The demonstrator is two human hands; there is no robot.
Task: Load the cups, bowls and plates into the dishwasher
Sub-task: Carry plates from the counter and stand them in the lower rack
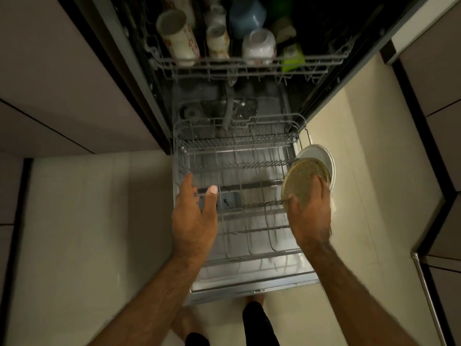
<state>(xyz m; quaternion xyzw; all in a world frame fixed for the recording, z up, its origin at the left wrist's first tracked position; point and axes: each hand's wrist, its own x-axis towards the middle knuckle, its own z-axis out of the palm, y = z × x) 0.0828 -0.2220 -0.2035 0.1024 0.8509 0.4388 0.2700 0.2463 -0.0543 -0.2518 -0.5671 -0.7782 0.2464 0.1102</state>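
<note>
Right hand (309,216) grip pinches two plates, speckled plate (304,176) and white plate (320,155); left hand (196,217) grip spread.

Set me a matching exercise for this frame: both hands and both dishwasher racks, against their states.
1. left hand
2. right hand
3. upper rack
4. lower rack

A. pulled out, no dishes in it
B. grips plates
C. loaded with cups
D. open, holds nothing

Pairs: 1-D, 2-B, 3-C, 4-A
</note>
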